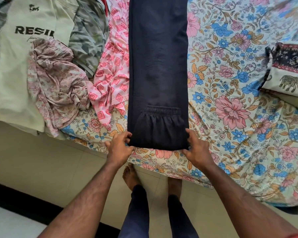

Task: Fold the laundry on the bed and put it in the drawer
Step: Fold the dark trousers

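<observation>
Head view showed the navy trousers [157,74] laid in a long strip down the flowered bed [230,103], the near end already doubled over so the gathered waistband [162,109] lay on top; the likeliest slip, in my judgement, was that the next lift would let the layers slide apart, since the cloth looked smooth and each grip caught only a corner; a pull harder on one side would skew the fold; the strip's left edge touched the pink patterned garment [112,74] in the unfolded heap, which could drag along. The left hand [120,148] pinched the near left corner with thumb and curled fingers; the right hand [196,150] pinched the near right corner likewise; both forearms reached forward over the bed's edge, wrists low; no drawer was in view.
</observation>
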